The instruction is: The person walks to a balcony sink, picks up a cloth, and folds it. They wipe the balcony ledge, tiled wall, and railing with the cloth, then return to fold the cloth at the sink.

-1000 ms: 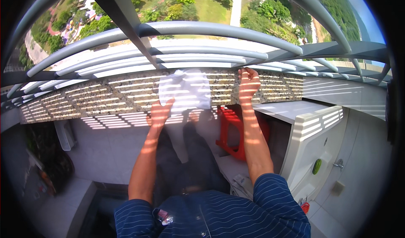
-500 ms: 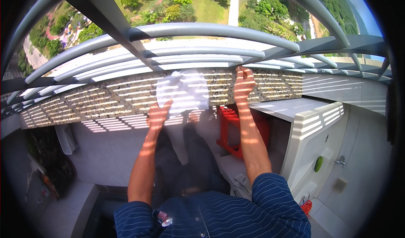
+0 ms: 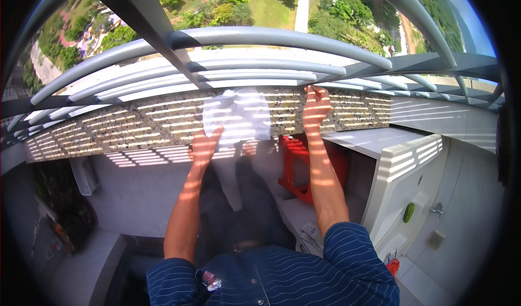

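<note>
1. Since a second ago the left hand (image 3: 205,146) has slid a little outward along the lower edge of the white crumpled cloth (image 3: 236,115), while the right hand (image 3: 316,106) has stayed up at the grey metal railing bar (image 3: 260,70). The cloth has kept its place on the speckled granite ledge (image 3: 135,124).

2. Judged from that, the work is one of spreading or holding the cloth flat on the ledge, with the right hand only steadying the body.

3. The left hand's fingers are closed on the cloth's lower left corner, pinching the fabric. The right hand's fingertips curl over the ledge top just under the bar; whether they grasp anything I cannot tell.

4. The cloth lies directly above the left hand's grip and just to the left of the right hand, apart from it. It is white, thin and soft, rumpled at the top, striped with shadow from the railing.

5. Below the right hand stands a red plastic stool (image 3: 304,165), beside a white washing machine (image 3: 404,181).
</note>
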### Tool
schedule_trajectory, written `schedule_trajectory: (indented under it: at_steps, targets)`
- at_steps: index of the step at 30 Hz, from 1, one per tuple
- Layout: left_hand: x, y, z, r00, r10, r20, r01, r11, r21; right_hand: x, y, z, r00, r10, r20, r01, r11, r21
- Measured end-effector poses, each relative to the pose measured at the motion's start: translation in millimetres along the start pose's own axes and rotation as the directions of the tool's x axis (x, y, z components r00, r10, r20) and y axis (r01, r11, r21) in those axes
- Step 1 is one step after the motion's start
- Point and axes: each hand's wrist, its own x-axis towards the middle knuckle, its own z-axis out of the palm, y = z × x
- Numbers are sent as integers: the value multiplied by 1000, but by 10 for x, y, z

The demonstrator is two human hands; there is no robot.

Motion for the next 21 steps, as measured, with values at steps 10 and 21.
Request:
schedule_trajectory:
  at_steps: [10, 21]
  targets:
    - [-1, -18, 14, 1000, -9, 27, 13, 990, -137, 3, -46, -1, 1000, 17, -12, -16, 1000, 24]
    - [20, -51, 5, 1000, -5, -26, 5, 1000, -9, 30, -66, 18, 998, -63, -8, 60, 984, -168]
